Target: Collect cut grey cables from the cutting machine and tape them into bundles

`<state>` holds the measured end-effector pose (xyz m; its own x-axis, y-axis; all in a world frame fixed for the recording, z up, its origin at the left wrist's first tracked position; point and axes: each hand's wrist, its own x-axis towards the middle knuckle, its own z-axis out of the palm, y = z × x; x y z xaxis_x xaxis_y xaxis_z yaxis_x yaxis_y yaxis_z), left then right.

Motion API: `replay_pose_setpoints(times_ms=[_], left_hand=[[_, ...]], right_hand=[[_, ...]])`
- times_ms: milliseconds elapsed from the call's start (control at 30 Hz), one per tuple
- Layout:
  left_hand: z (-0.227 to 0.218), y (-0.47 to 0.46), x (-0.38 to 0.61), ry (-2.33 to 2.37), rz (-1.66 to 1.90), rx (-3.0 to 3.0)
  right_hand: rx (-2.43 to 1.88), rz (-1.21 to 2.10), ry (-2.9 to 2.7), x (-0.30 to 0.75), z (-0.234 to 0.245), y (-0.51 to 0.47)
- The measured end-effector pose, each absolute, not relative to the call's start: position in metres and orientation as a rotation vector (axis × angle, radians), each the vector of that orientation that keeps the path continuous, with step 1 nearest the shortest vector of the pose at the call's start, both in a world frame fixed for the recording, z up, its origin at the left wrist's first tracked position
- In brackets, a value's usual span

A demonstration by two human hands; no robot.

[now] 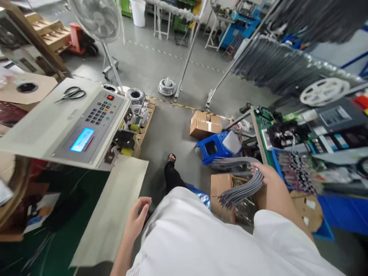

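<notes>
My right hand (263, 171) is closed round the middle of a bundle of grey wires (244, 188). The bundle bends at my grip and both its ends droop toward the left, above an open cardboard box (221, 195). My left hand (138, 215) hangs beside my body with nothing in it, its fingers loosely curled and the thumb apart. Nearest to it is a pale sloping metal sheet (115, 207) below a machine (83, 126) with a keypad and a lit blue display.
Black scissors (71, 94) lie on the machine's top. A blue plastic stool (212, 147) and a cardboard box (204, 124) stand on the floor ahead. At right is a bench with a blue tray (296, 172). A fan (99, 19) and metal rack posts (189, 57) stand farther off.
</notes>
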<state>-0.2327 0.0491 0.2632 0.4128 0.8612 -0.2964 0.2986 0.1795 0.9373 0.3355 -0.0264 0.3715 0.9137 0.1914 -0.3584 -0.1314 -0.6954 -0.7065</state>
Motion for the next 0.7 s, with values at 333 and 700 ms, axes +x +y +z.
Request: replay_pose_setpoints(times_ms=[333, 700], left_hand=[[0.274, 0.287, 0.084, 1.171, 0.494, 1.204], [0.270, 0.523, 0.309, 0.989, 0.276, 1.311]], right_hand=[[-2.117, 1.212, -0.017, 0.561, 0.280, 0.230], [-1.708, 1.052, -0.063, 0.697, 0.280, 0.317]])
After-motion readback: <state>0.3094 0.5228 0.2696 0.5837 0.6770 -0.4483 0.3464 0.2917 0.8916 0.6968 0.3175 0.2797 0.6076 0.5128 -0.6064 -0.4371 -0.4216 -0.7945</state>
